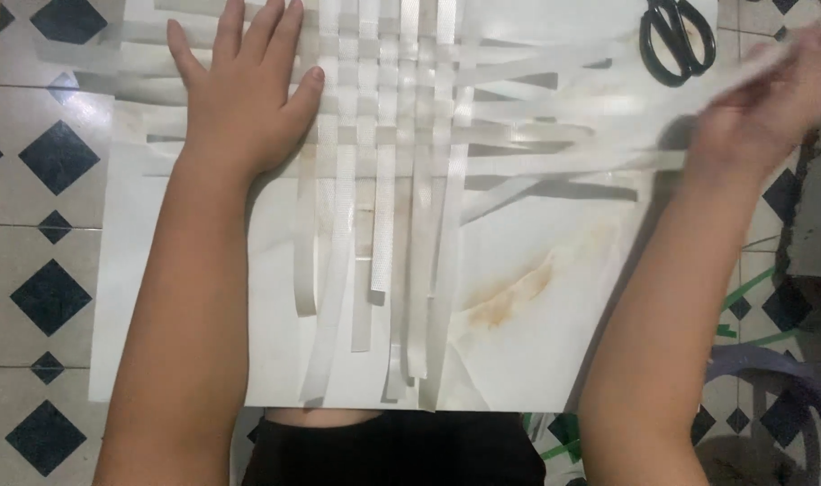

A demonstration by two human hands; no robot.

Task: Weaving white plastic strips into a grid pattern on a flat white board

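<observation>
Woven strips [383,135] under flat open left hand [244,99]; right hand [766,108] pinches one strip [608,162] end.

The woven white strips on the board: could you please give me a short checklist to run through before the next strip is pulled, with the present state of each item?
1. Left hand lies flat on the woven strips, holding them down: ok.
2. Right hand grips the end of a horizontal strip: cannot tell, the hand is blurred.
3. Vertical strips lie side by side through the weave: ok, though their loose lower ends splay unevenly.
4. Horizontal strips lie parallel on the right side: not ok, several slant and cross.
5. Scissors lie closed, apart from both hands: ok.
6. White board lies flat on the tiled floor: ok.
</observation>
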